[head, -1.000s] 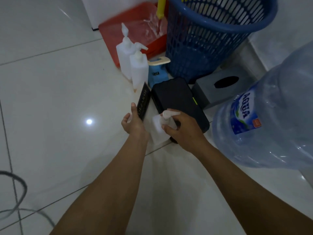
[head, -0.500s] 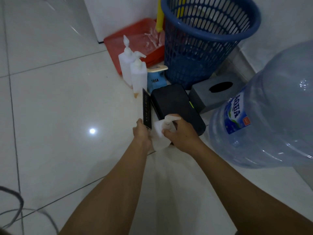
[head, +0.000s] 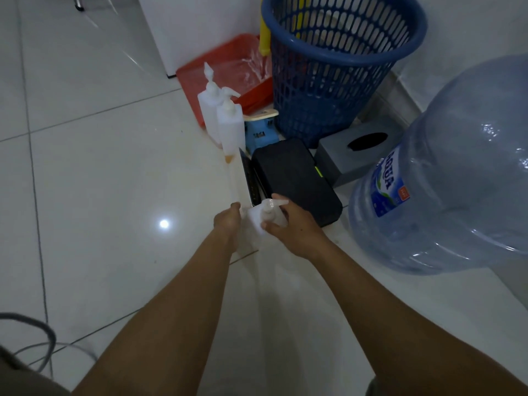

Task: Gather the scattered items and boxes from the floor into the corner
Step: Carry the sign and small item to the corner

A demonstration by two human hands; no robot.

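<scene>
My right hand grips a small white pump bottle low over the tiled floor, beside a black case. My left hand holds the near end of a thin black box that stands on edge against the black case. Two taller white pump bottles stand upright further back, in front of a red tray. A small blue box sits between them and the blue basket.
A grey tissue box lies right of the black case, and a large clear water jug lies on its side at the right. A white cabinet and the wall close off the back. A grey cable curls at the lower left.
The thin black box has swung from leaning outward to standing flat against the black case. Both hands stayed on their items, and the view moved back slightly.
</scene>
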